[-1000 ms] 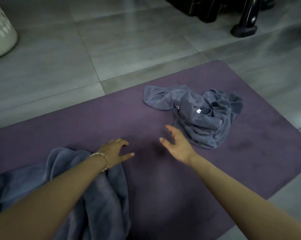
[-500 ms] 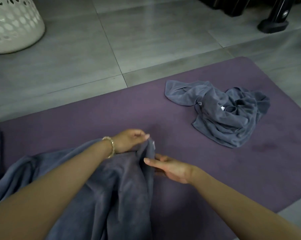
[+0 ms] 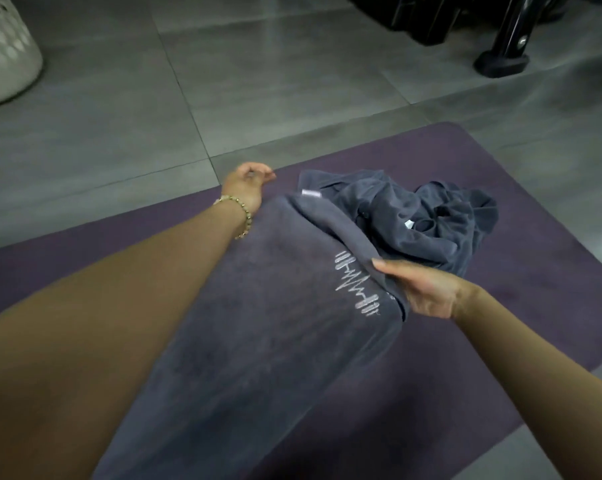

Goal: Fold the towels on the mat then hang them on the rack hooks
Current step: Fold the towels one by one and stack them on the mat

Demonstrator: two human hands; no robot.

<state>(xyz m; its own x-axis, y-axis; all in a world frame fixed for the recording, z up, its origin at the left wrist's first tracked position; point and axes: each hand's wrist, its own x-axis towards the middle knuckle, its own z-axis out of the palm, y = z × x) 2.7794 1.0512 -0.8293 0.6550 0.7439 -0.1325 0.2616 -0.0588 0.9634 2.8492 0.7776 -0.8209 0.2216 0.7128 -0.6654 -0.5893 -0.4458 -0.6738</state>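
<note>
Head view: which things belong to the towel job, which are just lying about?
Job: spread towel, pinched by the right hand; crumpled towel; purple mat; left hand at its far edge.
Lying about: white perforated basket; black stand foot, purpose unclear.

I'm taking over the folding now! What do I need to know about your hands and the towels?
Left hand: fingers curled at the far corner of the dark grey towel with the white zigzag logo; I cannot tell whether it grips it.
Right hand: pinches that towel's right edge beside the logo.
That towel lies spread lengthwise over the purple mat. The second, crumpled dark grey towel lies on the mat just beyond it.
Done: no towel folded yet.
Left: fold both, then hang them on the rack hooks, which are not in view.
</note>
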